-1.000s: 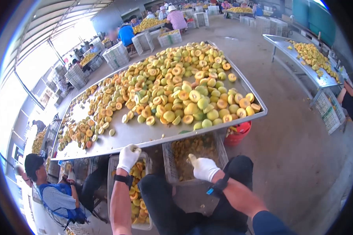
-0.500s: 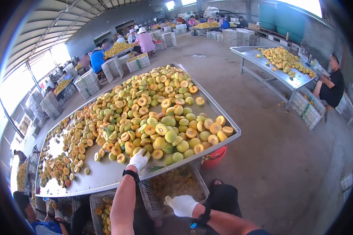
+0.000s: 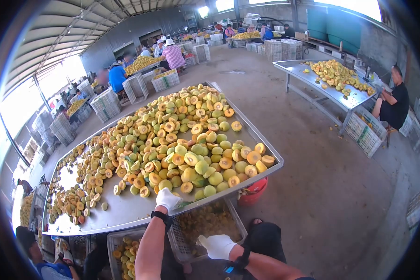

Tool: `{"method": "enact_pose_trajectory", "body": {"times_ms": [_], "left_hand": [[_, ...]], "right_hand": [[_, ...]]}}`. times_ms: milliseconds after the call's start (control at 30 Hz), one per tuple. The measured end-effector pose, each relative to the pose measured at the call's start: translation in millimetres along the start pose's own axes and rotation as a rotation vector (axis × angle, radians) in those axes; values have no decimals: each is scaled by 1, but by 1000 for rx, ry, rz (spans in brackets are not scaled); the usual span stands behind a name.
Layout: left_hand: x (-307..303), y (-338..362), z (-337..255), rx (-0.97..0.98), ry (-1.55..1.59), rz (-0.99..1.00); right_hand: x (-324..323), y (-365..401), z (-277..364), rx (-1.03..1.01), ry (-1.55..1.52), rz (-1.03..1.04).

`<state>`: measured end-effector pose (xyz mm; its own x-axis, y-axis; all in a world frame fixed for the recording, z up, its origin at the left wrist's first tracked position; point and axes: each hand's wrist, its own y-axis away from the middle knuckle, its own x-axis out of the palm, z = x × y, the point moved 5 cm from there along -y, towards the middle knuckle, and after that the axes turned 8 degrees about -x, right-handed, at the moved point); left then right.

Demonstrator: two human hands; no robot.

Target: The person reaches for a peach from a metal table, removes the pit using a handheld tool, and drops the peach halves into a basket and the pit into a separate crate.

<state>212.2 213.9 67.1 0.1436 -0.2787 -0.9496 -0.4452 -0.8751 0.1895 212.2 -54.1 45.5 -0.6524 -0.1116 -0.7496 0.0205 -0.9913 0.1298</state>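
Tons of fruit halves heaped at the table edge, left hand reaches in, grip unclear, same for right hand, one nudge could spill some

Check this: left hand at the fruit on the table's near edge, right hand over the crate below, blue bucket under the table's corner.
One error: the head view shows the bucket is red, not blue. The left hand is at the fruit on the near edge of the table; the right hand is over the crate.
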Motion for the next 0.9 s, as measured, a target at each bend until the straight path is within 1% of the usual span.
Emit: {"method": "enact_pose_trajectory", "body": {"times_ms": [33,67,133,200,233,267,333,367,400,433,467,500,533,567,600,633,667,733,800,867,900], "left_hand": [[-9,13,1,34,87,-42],[-11,25,8,29,88,-46],[-19,59,21,1,687,-13],[-28,119,24,-118,1008,126],[-22,140,27,-136,1118,195],[-16,161,31,-152,1175,263],[14,188,49,-175,1186,274],[27,201,53,-164,1171,271],[39,214,60,-154,1157,270],[83,202,82,14,1131,152],[88,216,78,-51,1186,203],[98,224,79,-61,1324,277],[106,230,78,-67,1464,350],[110,235,79,-82,1486,350],[112,236,81,-47,1492,281],[116,238,85,-33,1511,262],[107,243,85,-22,1529,244],[89,258,83,-60,1559,295],[89,262,88,-41,1667,275],[103,260,93,-110,1762,276],[113,253,92,-47,1911,326]], "right_hand": [[-5,3,0,19,5,-17],[-8,5,-1,9,-2,-87],[-4,-3,-10,40,-40,-187],[-9,-4,-11,60,-92,-290],[-9,-5,-11,21,-163,-357],[-8,-4,-11,-18,-234,-418],[-2,-3,-10,-98,-366,-480],[4,0,-8,-70,-427,-442],[10,2,-6,-80,-424,-423],[20,1,-7,-89,-455,-392],[29,1,-7,-96,-486,-362],[37,1,-7,-1,-576,-283],[45,2,-5,-4,-572,-263],[48,3,-4,9,-545,-300],[49,6,1,19,-519,-336],[48,10,5,-24,-555,-341],[41,19,22,117,-832,-215],[46,22,30,142,-963,-166],[55,19,39,128,-1063,-135],[60,16,51,139,-1028,-224],[64,13,55,133,-983,-300]]}}
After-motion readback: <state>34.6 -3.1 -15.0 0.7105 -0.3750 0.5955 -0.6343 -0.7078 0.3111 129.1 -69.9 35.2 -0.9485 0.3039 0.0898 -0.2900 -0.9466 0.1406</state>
